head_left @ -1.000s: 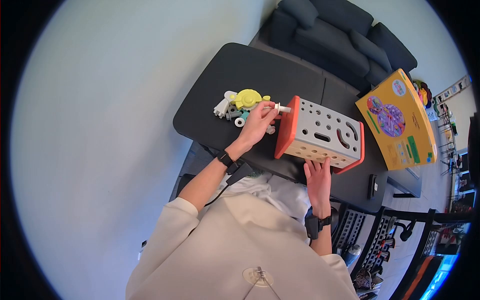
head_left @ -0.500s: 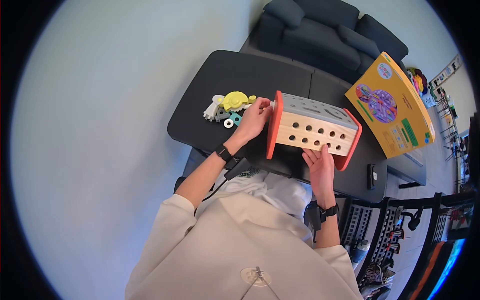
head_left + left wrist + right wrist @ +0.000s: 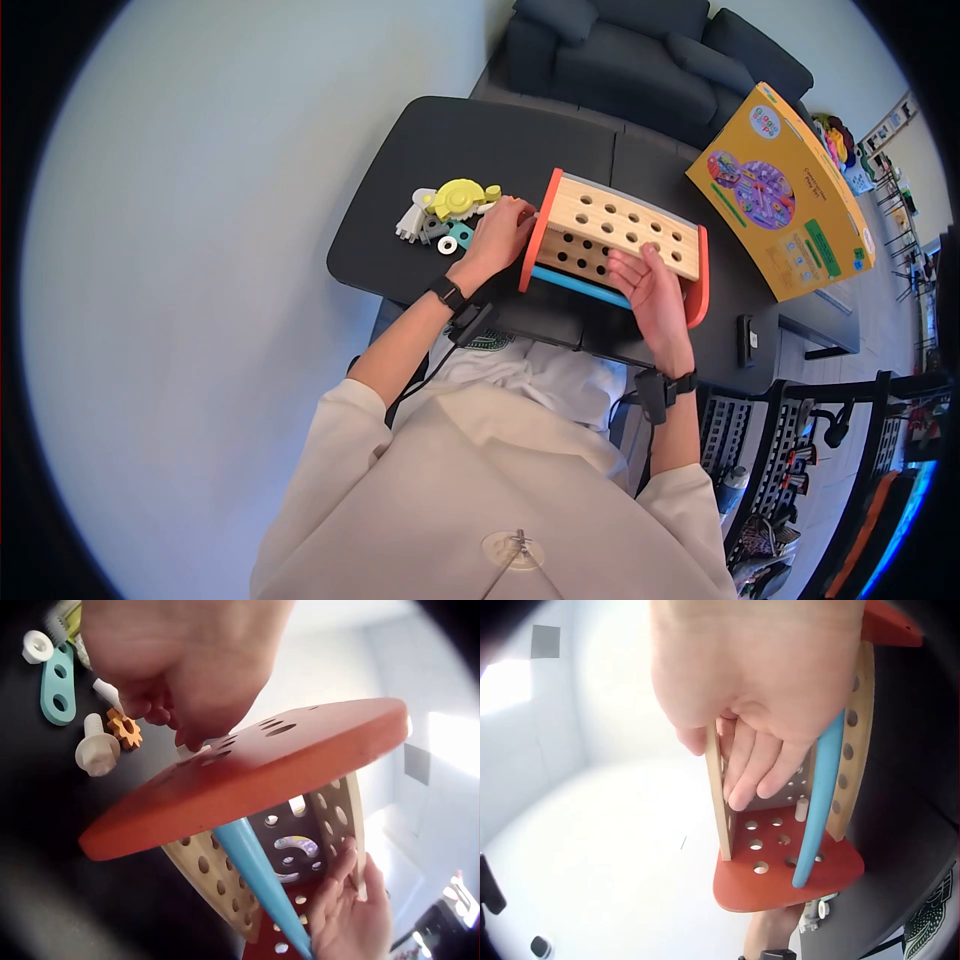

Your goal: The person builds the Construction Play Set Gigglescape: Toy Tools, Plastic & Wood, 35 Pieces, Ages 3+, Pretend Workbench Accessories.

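Note:
A toy toolbox with a perforated wooden side, red end panels and a blue rod is tipped, its open side facing me. My left hand is at the outer face of the left red end panel, fingers pinching a white bolt there. The bolt's shank pokes through to the inside in the right wrist view; its head is mostly hidden by the fingers. My right hand grips the wooden side's lower edge, thumb outside and fingers inside the box.
Left of the toolbox lie a yellow toy piece, a white nut and a teal perforated strip. An orange gear and another white bolt lie near my left hand. A yellow carton stands right; a small black object lies near the table's edge.
The toolbox has rolled, its grey side turning away and the wooden side rising to show the blue rod. My left hand has brought the bolt into the end panel. My right fingers have moved inside.

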